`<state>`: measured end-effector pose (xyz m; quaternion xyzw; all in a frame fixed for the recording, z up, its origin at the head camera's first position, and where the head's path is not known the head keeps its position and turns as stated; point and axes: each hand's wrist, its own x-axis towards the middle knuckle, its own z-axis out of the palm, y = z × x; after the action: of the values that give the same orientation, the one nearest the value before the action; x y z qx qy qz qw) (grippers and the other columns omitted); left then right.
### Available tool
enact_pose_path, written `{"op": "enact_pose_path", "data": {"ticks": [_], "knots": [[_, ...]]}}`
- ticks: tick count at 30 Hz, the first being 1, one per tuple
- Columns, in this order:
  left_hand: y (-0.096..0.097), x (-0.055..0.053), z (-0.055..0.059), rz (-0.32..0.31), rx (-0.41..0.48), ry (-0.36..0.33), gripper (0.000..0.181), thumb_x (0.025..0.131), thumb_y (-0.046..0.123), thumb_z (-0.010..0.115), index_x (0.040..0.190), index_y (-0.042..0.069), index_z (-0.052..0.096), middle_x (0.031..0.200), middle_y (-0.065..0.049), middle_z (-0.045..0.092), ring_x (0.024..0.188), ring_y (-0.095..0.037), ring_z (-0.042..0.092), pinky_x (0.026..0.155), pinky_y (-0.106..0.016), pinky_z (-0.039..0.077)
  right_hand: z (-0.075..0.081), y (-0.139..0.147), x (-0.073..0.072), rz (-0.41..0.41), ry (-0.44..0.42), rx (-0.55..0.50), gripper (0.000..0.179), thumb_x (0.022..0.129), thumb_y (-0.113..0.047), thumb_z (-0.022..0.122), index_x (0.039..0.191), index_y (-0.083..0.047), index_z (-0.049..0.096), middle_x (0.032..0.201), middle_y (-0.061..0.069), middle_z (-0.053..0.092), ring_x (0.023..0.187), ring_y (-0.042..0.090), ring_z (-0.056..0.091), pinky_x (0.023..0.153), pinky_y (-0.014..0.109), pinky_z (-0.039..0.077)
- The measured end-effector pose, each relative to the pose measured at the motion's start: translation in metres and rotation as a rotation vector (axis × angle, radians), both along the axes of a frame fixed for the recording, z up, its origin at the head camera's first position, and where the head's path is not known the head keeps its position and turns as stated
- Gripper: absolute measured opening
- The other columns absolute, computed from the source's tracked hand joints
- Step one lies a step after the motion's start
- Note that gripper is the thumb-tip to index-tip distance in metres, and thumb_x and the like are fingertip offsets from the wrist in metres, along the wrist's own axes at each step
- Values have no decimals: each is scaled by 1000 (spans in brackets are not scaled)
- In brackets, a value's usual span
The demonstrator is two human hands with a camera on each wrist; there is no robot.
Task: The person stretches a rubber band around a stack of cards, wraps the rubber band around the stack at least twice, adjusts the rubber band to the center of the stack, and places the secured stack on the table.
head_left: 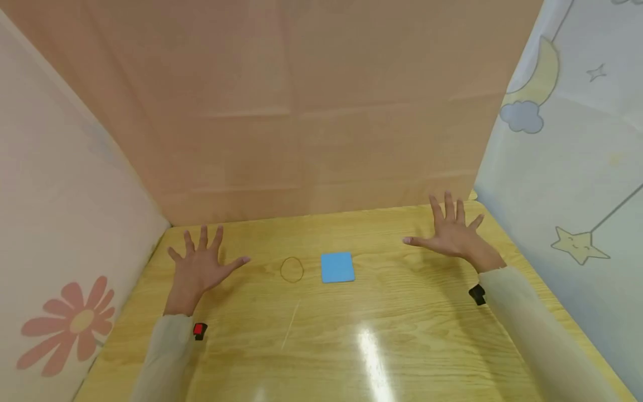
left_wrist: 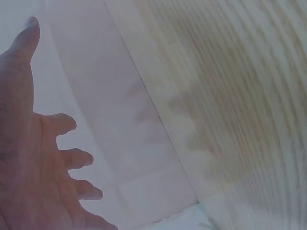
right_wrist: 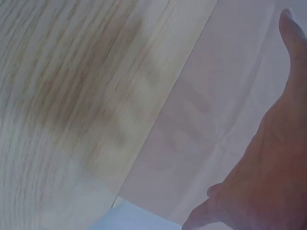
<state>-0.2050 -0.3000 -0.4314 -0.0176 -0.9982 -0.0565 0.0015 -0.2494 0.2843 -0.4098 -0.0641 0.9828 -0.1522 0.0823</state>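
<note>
A flat blue square [head_left: 337,267] lies on the wooden table in the head view, with a thin rubber band [head_left: 292,269] in a loop just to its left. My left hand [head_left: 198,271] is spread above the table's left side, its thumb pointing toward the band. Above the right side my right hand [head_left: 452,234] is spread too, fingers apart and thumb pointing inward. Both hold nothing and stand apart from the two things. Each wrist view shows one spread hand, the left [left_wrist: 38,158] and the right [right_wrist: 278,158], with its shadow.
The wooden table [head_left: 241,357] ends at a brown-orange sheet [head_left: 311,111] at the back. Pale walls flank it: a flower-printed one [head_left: 50,223] at left, one with moon and star [head_left: 562,178] at right. A light glare falls on the table's front.
</note>
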Motion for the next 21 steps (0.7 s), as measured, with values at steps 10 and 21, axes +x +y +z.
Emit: {"op": "enact_pose_path", "data": {"ticks": [10, 21], "knots": [[8, 4, 2, -16, 39, -1, 116, 88, 93, 41, 171, 19, 8, 172, -34, 4, 153, -69, -2, 112, -91, 7, -4, -2, 3, 24, -7, -7, 135, 86, -85, 59, 166, -14, -23, 165, 22, -42, 153, 64, -20, 100, 97, -9], [18, 8, 5, -74, 161, -54, 109, 94, 85, 44, 171, 22, -1, 175, -28, 2, 155, -65, 4, 114, -84, 27, -2, -9, 9, 72, -24, -64, 136, 85, -81, 66, 167, -14, -20, 168, 26, -35, 152, 70, -6, 101, 85, 37]]}}
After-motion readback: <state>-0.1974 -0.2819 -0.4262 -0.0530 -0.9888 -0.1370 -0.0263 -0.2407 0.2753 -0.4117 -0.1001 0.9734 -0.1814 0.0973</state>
